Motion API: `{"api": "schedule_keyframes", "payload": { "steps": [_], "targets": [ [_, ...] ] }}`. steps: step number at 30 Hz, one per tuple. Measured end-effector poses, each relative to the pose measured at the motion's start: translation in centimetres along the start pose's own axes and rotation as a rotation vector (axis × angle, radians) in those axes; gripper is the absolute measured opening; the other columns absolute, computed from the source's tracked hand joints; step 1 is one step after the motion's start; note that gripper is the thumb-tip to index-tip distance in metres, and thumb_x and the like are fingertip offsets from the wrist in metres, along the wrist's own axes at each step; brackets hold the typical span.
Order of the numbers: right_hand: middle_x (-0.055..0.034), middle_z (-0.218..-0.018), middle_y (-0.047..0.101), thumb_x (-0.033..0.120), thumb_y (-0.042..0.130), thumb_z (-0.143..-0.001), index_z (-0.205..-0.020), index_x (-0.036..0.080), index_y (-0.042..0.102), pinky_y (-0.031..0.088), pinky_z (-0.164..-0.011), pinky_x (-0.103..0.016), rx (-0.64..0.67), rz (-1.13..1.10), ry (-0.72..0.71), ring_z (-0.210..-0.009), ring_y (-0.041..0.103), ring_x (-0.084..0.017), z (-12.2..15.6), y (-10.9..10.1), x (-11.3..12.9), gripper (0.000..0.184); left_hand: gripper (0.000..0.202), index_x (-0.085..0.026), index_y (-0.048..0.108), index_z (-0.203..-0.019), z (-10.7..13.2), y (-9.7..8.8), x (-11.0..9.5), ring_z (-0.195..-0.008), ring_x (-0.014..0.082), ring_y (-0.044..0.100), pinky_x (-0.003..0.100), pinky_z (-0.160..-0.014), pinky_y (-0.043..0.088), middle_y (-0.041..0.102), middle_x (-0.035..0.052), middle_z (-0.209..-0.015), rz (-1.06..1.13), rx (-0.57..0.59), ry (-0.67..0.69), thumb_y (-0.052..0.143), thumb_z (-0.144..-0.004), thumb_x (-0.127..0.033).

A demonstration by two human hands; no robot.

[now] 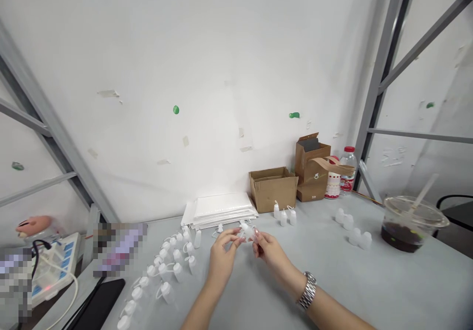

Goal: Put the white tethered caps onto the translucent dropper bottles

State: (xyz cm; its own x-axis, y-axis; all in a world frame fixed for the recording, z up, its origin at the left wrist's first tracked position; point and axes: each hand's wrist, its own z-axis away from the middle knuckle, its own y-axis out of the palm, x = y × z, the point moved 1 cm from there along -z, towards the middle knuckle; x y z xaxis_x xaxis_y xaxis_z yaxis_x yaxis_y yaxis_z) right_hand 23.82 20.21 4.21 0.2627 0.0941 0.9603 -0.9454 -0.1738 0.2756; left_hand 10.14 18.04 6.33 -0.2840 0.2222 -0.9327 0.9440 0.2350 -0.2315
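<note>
My left hand [221,256] and my right hand [269,251] meet above the grey table [332,280], both pinching one small white plastic bottle [247,230] between their fingertips. A metal watch [308,290] sits on my right wrist. Left of my hands, several small white bottles with tethered caps [166,266] stand in rows. Three more bottles [284,215] stand just beyond my hands.
A stack of white bags [219,209] lies by the wall. Two cardboard boxes [273,187] [310,170] and a water bottle [348,170] stand at the back. Loose white caps [353,229] and a lidded drink cup [410,224] are at the right. A power strip [51,266] and a black phone [99,303] lie at the left.
</note>
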Motion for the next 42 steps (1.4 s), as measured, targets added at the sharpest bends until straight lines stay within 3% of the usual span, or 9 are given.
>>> {"api": "schedule_keyframes", "payload": {
  "steps": [5, 10, 14, 20, 25, 33, 42],
  "targets": [
    [0.0041, -0.049, 0.046, 0.071, 0.054, -0.059, -0.057, 0.020, 0.044, 0.034, -0.051, -0.026, -0.048, 0.111, -0.124, -0.047, 0.041, -0.011, -0.3, -0.4, 0.2, 0.051, 0.016, -0.021, 0.071, -0.063, 0.3, 0.3, -0.1, -0.093, 0.0232, 0.059, 0.033, -0.086, 0.042, 0.067, 0.0086, -0.089, 0.047, -0.029, 0.046, 0.063, -0.067, -0.035],
    [0.0031, -0.057, 0.048, 0.061, 0.047, -0.074, -0.068, 0.020, 0.046, 0.038, -0.058, -0.028, -0.050, 0.222, -0.266, -0.054, 0.046, -0.013, 0.4, -0.2, 0.6, 0.042, 0.022, -0.017, 0.070, -0.078, -0.2, -0.4, 0.1, -0.084, 0.0226, 0.065, 0.034, -0.083, 0.046, 0.072, 0.0079, -0.081, 0.322, -0.080, -0.142, 0.067, -0.064, -0.034],
    [0.0038, -0.058, 0.046, 0.055, 0.044, -0.080, -0.070, 0.020, 0.045, 0.038, -0.059, -0.027, -0.025, 0.279, -0.310, -0.056, 0.046, -0.013, 1.2, 0.1, 0.9, 0.036, 0.030, -0.016, 0.065, -0.095, -0.6, -1.2, 0.1, -0.087, 0.0192, 0.065, 0.030, -0.083, 0.047, 0.073, 0.0085, -0.086, 0.641, -0.177, -0.265, 0.068, -0.066, -0.023],
    [0.0037, -0.060, 0.045, 0.049, 0.042, -0.084, -0.079, 0.019, 0.049, 0.038, -0.058, -0.025, -0.010, 0.342, -0.345, -0.058, 0.046, -0.013, 2.1, 0.5, 1.5, 0.031, 0.019, -0.013, 0.065, -0.091, -0.9, -1.2, -0.2, -0.094, 0.0167, 0.064, 0.022, -0.079, 0.050, 0.069, 0.0113, -0.102, 0.942, -0.163, -0.422, 0.057, -0.075, -0.007],
    [0.0037, -0.061, 0.045, 0.047, 0.040, -0.086, -0.083, 0.020, 0.050, 0.038, -0.055, -0.024, -0.069, 0.371, -0.349, -0.057, 0.045, -0.013, 2.4, 0.4, 1.9, 0.029, 0.016, -0.011, 0.066, -0.087, -0.6, -0.9, -0.6, -0.089, 0.0178, 0.065, 0.024, -0.079, 0.052, 0.070, 0.0117, -0.096, 0.972, -0.098, -0.475, 0.056, -0.076, -0.007],
    [0.0018, -0.063, 0.050, 0.046, 0.043, -0.084, -0.080, 0.020, 0.053, 0.038, -0.059, -0.025, -0.026, 0.434, -0.369, -0.059, 0.046, -0.014, 2.6, 0.6, 1.6, 0.028, 0.014, -0.013, 0.067, -0.085, -0.6, -1.0, -0.2, -0.082, 0.0166, 0.067, 0.027, -0.080, 0.051, 0.071, 0.0106, -0.094, 0.906, -0.133, -0.504, 0.055, -0.078, -0.012],
    [0.0005, -0.063, 0.052, 0.046, 0.043, -0.083, -0.078, 0.020, 0.054, 0.036, -0.066, -0.028, -0.008, 0.582, -0.347, -0.065, 0.048, -0.017, 2.6, 0.9, 1.3, 0.029, 0.014, -0.015, 0.068, -0.077, -0.8, -1.2, -0.1, -0.076, 0.0136, 0.067, 0.024, -0.077, 0.050, 0.072, 0.0077, -0.084, 0.910, -0.170, -0.521, 0.054, -0.079, -0.012]
  ]
}}
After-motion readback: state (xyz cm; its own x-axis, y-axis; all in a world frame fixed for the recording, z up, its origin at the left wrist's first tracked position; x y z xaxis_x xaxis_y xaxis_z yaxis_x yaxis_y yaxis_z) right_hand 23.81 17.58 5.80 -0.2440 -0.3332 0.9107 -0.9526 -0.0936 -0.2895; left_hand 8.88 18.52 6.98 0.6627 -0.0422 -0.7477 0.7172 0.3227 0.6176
